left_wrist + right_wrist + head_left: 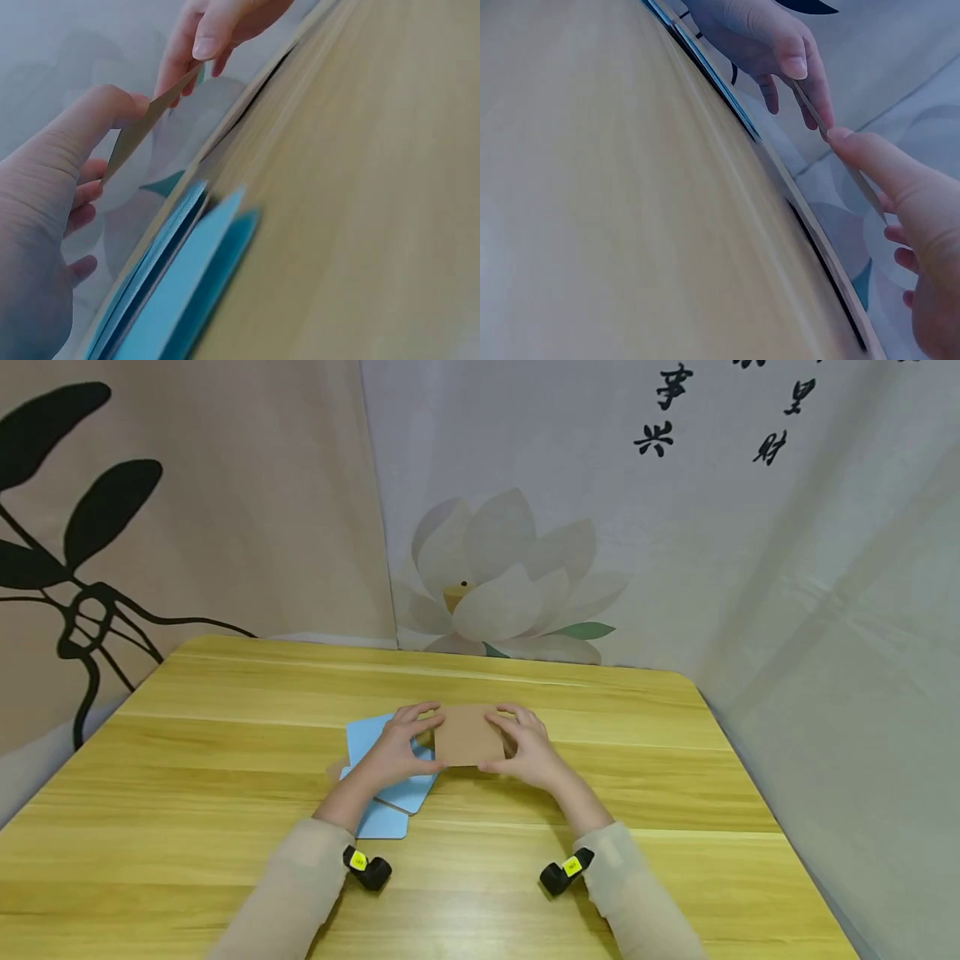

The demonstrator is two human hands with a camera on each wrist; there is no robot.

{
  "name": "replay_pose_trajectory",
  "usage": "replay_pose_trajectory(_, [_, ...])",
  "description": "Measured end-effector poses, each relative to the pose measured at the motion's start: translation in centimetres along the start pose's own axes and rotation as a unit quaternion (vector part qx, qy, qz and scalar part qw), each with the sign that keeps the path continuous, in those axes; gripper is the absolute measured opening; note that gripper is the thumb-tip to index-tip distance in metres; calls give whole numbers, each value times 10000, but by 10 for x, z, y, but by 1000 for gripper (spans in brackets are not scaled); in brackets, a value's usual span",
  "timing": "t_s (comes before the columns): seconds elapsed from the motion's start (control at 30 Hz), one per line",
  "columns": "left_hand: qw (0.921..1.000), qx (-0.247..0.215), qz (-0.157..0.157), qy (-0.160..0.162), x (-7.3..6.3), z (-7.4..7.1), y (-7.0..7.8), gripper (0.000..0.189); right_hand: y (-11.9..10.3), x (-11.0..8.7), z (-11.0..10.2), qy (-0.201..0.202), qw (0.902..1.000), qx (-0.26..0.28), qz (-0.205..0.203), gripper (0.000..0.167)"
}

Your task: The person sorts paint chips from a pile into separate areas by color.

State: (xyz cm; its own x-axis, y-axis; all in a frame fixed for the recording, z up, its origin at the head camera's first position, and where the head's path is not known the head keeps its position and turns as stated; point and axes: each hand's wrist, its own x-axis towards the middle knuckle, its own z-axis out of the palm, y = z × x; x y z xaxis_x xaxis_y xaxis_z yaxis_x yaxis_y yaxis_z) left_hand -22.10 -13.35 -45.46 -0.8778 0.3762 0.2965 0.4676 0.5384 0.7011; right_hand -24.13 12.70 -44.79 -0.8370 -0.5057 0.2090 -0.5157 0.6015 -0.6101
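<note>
Both hands hold up a square brown card by its opposite sides above the wooden table. My left hand pinches the left edge, thumb on the near face and fingers behind, as the left wrist view shows. On the opposite edge, my right hand grips with its thumb and fingers. Several light blue cards with rounded corners lie overlapping beneath my left hand and forearm, which hide part of them. A thin flat piece with a dark edge lies on the tabletop in the right wrist view.
The wooden table stretches to both sides of the arms. A bit of brown peeks out left of the blue cards. Hanging cloth with a printed lotus closes off the back. Each sleeve carries a small black wrist camera.
</note>
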Motion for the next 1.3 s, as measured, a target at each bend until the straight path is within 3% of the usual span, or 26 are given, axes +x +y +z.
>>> replay_pose_trajectory(0.4, [9988,306,281,-252,26,29,13,77,23,-24,-22,192,9995,-1,243,83])
replay_pose_trajectory(0.7, [9983,294,6,-512,40,40,19,78,41,-29,-28,210,9988,125,421,82])
replay_pose_trajectory(0.93, [9979,350,-85,-532,49,50,16,76,51,-28,-30,107,9988,135,467,81])
replay_pose_trajectory(1.3, [9958,636,-111,-655,52,56,12,77,59,-26,-28,-146,9984,-98,544,81])
